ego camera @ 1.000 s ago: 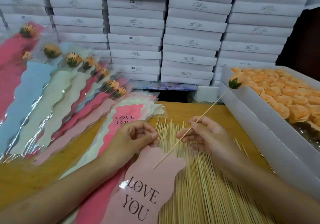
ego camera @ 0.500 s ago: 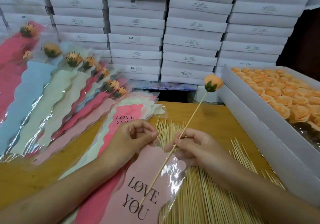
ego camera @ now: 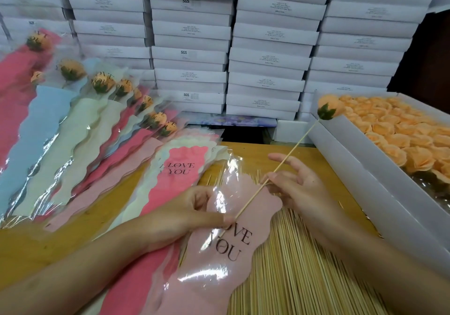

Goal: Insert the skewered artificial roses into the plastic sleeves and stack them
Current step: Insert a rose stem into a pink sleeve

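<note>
Stacked white boxes (ego camera: 267, 34) back a wooden desk (ego camera: 60, 236), with an open box of peach rose heads (ego camera: 365, 163) at right, a fan of sleeved roses (ego camera: 73, 129) at left and loose bamboo skewers (ego camera: 292, 266) piled in the middle. Over the skewers, the left hand (ego camera: 194, 207) pinches the mouth of a pink "LOVE YOU" sleeve (ego camera: 214, 273). The right hand (ego camera: 302, 190), other fingers spread, pinches the stick of a skewered rose (ego camera: 328, 106), its lower end inside the sleeve and its bloom raised beside the open box.
</note>
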`<action>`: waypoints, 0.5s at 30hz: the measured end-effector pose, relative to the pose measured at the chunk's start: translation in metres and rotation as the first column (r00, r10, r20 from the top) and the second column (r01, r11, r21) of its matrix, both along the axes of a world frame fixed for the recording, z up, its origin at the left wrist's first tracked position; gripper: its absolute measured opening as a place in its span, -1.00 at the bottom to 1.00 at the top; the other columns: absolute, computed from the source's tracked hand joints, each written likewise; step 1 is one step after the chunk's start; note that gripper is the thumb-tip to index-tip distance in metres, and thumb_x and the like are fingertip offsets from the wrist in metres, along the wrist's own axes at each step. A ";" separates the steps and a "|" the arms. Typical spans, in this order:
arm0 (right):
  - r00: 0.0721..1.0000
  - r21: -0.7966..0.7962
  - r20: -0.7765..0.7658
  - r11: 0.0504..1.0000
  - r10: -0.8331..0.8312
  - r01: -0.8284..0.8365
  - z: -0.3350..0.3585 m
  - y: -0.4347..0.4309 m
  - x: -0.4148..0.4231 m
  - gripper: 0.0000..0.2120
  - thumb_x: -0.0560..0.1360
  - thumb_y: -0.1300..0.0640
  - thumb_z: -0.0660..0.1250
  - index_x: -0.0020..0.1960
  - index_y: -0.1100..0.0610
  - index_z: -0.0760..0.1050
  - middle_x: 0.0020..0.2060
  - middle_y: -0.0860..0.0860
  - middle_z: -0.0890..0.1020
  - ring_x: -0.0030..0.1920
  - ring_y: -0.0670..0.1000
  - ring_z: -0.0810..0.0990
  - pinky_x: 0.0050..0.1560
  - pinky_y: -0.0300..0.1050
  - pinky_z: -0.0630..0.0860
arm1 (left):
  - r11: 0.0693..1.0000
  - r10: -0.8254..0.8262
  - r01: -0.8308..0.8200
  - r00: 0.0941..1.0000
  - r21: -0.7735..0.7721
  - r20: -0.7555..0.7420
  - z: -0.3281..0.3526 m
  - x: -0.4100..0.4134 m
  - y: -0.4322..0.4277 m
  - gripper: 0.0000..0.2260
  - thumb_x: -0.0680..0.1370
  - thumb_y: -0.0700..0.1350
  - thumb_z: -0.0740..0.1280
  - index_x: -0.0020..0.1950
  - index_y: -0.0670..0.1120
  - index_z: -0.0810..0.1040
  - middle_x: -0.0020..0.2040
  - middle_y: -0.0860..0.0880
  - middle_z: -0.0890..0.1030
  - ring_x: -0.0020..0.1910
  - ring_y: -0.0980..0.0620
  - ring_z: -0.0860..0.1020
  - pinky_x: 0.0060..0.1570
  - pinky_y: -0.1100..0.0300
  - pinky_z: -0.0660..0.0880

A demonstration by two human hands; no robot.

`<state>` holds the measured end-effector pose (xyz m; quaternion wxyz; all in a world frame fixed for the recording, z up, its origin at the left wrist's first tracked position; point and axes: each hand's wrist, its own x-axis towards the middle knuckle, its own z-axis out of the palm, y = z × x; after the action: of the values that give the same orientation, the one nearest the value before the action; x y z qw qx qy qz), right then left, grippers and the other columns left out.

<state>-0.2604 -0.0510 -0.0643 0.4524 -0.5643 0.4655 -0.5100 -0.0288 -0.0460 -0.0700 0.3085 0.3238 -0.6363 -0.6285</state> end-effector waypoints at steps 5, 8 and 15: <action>0.999 -0.036 -0.047 0.999 0.006 -0.007 -0.001 -0.001 0.000 -0.63 0.58 0.09 0.30 0.36 -0.13 0.42 -0.04 -0.06 0.71 -0.10 -0.08 0.66 -0.10 -0.17 0.56 | 0.998 -0.067 0.067 0.998 0.002 0.003 0.000 -0.001 0.000 -0.85 0.47 -0.25 0.47 0.03 -0.16 0.63 -0.08 -0.14 0.68 -0.15 -0.02 0.66 -0.08 0.13 0.60; 0.995 -0.072 0.033 0.993 -0.096 0.098 0.002 -0.004 -0.002 -0.60 0.61 0.05 0.23 0.44 -0.10 0.35 0.03 -0.14 0.68 -0.10 -0.08 0.68 -0.03 0.03 0.58 | 0.996 -0.089 0.089 0.996 0.013 -0.003 0.002 -0.001 0.001 -0.88 0.49 -0.31 0.43 0.00 -0.16 0.62 -0.12 -0.14 0.69 -0.22 0.01 0.67 -0.17 0.20 0.58; 0.955 -0.165 0.129 0.944 -0.267 0.286 0.011 -0.011 -0.016 -0.53 0.67 0.12 0.11 0.55 -0.07 0.14 0.25 -0.20 0.50 0.10 -0.14 0.62 0.02 -0.14 0.58 | 0.995 -0.098 0.098 0.995 0.024 -0.006 0.004 -0.002 0.002 -0.86 0.51 -0.34 0.41 -0.03 -0.12 0.64 -0.11 -0.10 0.69 -0.20 0.02 0.67 -0.18 0.21 0.58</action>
<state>-0.2762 -0.0619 -0.0532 0.3467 -0.5046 0.4674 -0.6378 -0.0307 -0.0438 -0.0657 0.2751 0.2944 -0.6430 -0.6513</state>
